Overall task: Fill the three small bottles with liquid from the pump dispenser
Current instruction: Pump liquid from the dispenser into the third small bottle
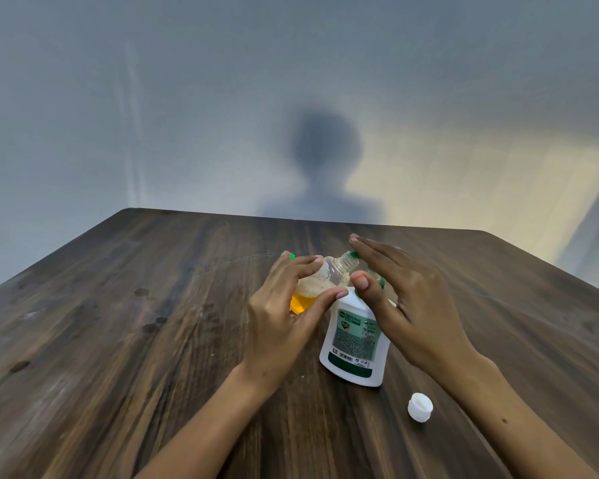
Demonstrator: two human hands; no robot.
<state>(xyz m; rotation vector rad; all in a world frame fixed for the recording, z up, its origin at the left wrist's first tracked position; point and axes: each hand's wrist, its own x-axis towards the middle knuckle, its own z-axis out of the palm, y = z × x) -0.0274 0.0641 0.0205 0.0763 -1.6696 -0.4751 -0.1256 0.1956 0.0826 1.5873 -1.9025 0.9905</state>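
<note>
Left hand [284, 316] grips a small clear bottle [320, 283], thumb and fingers curled round its body. The bottle is tilted, open neck toward 1 o'clock, held just off the tabletop [118, 323]. Amber liquid [301, 302] sits in its lower part with foam above it. The neck meets the green pump spout at roughly 12 o'clock from the dispenser body.

Right hand [405, 299] is flat, fingers straight and together, palm down over the pump head of the white pump dispenser [355, 337], thumb tip resting at the dispenser's shoulder. It is not curled round anything. The pump head itself is mostly hidden under the hand; only bits of green show.

The dispenser stands upright near the middle of the tabletop, label facing the camera, touching or just beside the held bottle on its 10 o'clock side.

A white cap [420, 406] lies loose on the tabletop at 5 o'clock from the dispenser, apart from it, under the right forearm's line.

A small green item [287, 255] shows beyond the left hand's fingertips, at 11 o'clock from the dispenser; too hidden to tell what it is.

Dark wood-grain tabletop, grey wall [187, 98] behind with a person's shadow [325, 167] on it.
</note>
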